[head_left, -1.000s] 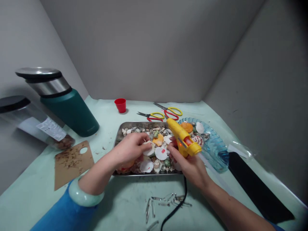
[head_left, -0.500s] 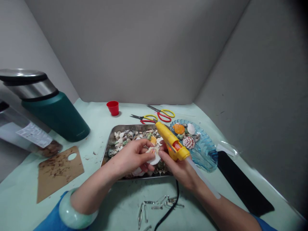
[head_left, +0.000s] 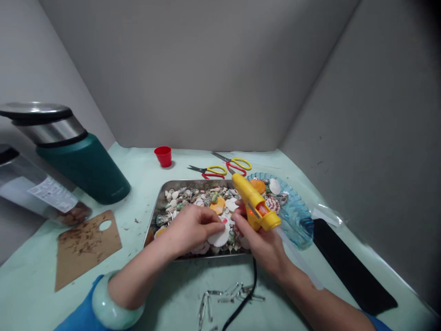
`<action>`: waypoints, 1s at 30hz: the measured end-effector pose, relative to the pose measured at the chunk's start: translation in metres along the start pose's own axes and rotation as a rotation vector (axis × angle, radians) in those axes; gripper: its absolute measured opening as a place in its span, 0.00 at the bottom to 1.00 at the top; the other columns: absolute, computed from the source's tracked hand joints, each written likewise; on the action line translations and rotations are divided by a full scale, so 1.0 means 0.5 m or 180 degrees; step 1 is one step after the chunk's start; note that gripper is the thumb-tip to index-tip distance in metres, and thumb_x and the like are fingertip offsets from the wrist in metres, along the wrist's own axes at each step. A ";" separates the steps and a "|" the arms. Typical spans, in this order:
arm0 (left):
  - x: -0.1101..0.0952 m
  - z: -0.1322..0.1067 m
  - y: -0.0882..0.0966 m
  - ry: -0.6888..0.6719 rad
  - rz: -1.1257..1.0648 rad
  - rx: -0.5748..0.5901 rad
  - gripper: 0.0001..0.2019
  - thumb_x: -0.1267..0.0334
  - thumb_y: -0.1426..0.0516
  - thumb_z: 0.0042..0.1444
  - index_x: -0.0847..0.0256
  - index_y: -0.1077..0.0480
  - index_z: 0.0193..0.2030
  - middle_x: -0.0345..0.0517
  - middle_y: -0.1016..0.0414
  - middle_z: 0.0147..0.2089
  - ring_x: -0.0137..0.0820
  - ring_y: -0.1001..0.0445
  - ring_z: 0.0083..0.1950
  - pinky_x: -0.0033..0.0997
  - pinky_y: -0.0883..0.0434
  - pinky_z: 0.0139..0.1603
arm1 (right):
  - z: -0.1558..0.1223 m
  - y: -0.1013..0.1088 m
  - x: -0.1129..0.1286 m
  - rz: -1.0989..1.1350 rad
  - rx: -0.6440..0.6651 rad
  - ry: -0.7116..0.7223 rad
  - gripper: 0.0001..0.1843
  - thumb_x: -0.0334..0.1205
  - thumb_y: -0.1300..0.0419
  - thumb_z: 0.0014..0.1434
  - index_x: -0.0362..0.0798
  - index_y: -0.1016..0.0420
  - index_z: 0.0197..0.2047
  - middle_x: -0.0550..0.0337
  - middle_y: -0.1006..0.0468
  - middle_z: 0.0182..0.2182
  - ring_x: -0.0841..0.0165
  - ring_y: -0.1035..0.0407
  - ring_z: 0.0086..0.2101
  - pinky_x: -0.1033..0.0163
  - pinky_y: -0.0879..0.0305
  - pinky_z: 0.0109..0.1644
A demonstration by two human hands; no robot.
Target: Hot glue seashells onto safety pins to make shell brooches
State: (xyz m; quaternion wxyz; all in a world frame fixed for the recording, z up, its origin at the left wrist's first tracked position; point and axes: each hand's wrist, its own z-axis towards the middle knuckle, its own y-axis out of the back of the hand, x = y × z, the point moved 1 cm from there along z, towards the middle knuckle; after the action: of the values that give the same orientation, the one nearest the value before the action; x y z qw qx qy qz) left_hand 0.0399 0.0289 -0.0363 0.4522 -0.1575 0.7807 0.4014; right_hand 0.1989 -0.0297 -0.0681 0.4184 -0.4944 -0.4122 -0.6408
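A steel tray full of mixed seashells sits in the middle of the pale green table. My left hand hovers over its near side, fingers pinched on a white scallop shell. My right hand grips a yellow glue gun, its nozzle pointing away over the tray, a clear glue stick trailing back and a black cord running toward me. The two hands almost touch at the shell.
A blue glass dish with a few shells stands right of the tray. Two scissors and a red cup lie behind. A green flask, a clear jar, a brown card, metal clips and a black strip surround them.
My left hand lifted a white shell from the tray, brought it toward the glue gun, then lowered it slightly. The right hand with the gun stayed beside it; the camera shifted a little.
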 end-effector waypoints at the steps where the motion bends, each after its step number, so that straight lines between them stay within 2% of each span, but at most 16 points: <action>1: 0.002 0.001 0.001 -0.0066 0.0230 -0.0039 0.11 0.59 0.46 0.51 0.63 0.28 0.25 0.39 0.33 0.23 0.26 0.39 0.26 0.25 0.43 0.28 | -0.001 -0.001 -0.002 0.0076 -0.0102 -0.0060 0.16 0.47 0.39 0.53 0.45 0.30 0.41 0.60 0.28 0.29 0.71 0.35 0.26 0.64 0.35 0.31; 3: 0.008 0.003 0.003 -0.0165 0.0585 -0.0181 0.11 0.60 0.46 0.52 0.62 0.26 0.25 0.39 0.32 0.23 0.26 0.39 0.26 0.26 0.43 0.28 | -0.002 -0.003 -0.003 0.0162 -0.0232 -0.0120 0.18 0.47 0.38 0.52 0.45 0.31 0.43 0.61 0.29 0.29 0.72 0.36 0.25 0.65 0.36 0.30; 5: 0.014 0.006 0.006 -0.0123 0.0549 -0.0224 0.12 0.60 0.47 0.52 0.62 0.27 0.24 0.39 0.33 0.22 0.26 0.39 0.25 0.25 0.44 0.26 | -0.002 -0.003 -0.003 0.0172 -0.0258 -0.0133 0.20 0.47 0.38 0.53 0.45 0.31 0.45 0.62 0.29 0.28 0.72 0.37 0.25 0.65 0.36 0.31; 10: 0.022 0.008 0.006 0.0294 -0.0605 -0.0044 0.12 0.55 0.46 0.53 0.62 0.31 0.27 0.37 0.34 0.22 0.25 0.36 0.20 0.24 0.43 0.21 | 0.002 -0.001 -0.008 0.0084 0.0074 -0.0081 0.16 0.47 0.39 0.54 0.45 0.30 0.42 0.58 0.28 0.31 0.71 0.35 0.27 0.64 0.34 0.31; 13: 0.025 0.006 0.000 0.0343 -0.1110 0.0066 0.14 0.53 0.46 0.54 0.62 0.32 0.28 0.38 0.33 0.21 0.24 0.34 0.19 0.23 0.41 0.20 | 0.004 0.002 -0.007 -0.0059 0.0307 0.0101 0.13 0.46 0.40 0.54 0.45 0.30 0.38 0.56 0.27 0.33 0.69 0.33 0.29 0.63 0.33 0.35; 17: 0.024 0.005 -0.006 0.0275 -0.1455 0.0134 0.14 0.53 0.45 0.54 0.62 0.31 0.29 0.39 0.31 0.21 0.23 0.34 0.18 0.22 0.40 0.20 | 0.005 0.004 0.005 -0.0182 0.0516 0.0178 0.12 0.46 0.40 0.55 0.46 0.30 0.36 0.57 0.28 0.31 0.68 0.33 0.30 0.63 0.34 0.35; 21: 0.014 0.001 -0.007 0.0368 -0.1768 0.0187 0.13 0.54 0.43 0.53 0.63 0.28 0.36 0.41 0.27 0.23 0.24 0.32 0.20 0.23 0.35 0.22 | 0.005 0.005 0.017 -0.0287 0.0616 0.0175 0.10 0.44 0.41 0.55 0.46 0.30 0.34 0.58 0.28 0.31 0.68 0.34 0.31 0.63 0.35 0.37; 25: 0.007 0.000 -0.006 0.0322 -0.1923 0.0178 0.14 0.57 0.43 0.53 0.63 0.26 0.41 0.42 0.26 0.25 0.25 0.31 0.21 0.24 0.34 0.22 | 0.005 0.005 0.016 -0.0274 0.0564 0.0199 0.09 0.44 0.42 0.55 0.46 0.31 0.35 0.58 0.28 0.31 0.68 0.34 0.31 0.63 0.35 0.37; 30: 0.006 0.000 -0.006 0.0215 -0.2028 0.0137 0.13 0.59 0.43 0.54 0.63 0.27 0.42 0.43 0.25 0.27 0.24 0.31 0.22 0.23 0.33 0.22 | 0.004 0.005 0.008 -0.0282 0.0544 0.0183 0.10 0.44 0.41 0.55 0.46 0.31 0.35 0.59 0.29 0.31 0.69 0.34 0.30 0.64 0.35 0.37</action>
State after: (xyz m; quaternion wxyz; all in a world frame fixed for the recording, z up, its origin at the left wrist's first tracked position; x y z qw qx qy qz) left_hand 0.0403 0.0274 -0.0403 0.5321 -0.3977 0.7151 0.2176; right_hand 0.2010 -0.0291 -0.0634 0.4420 -0.4196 -0.4747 -0.6350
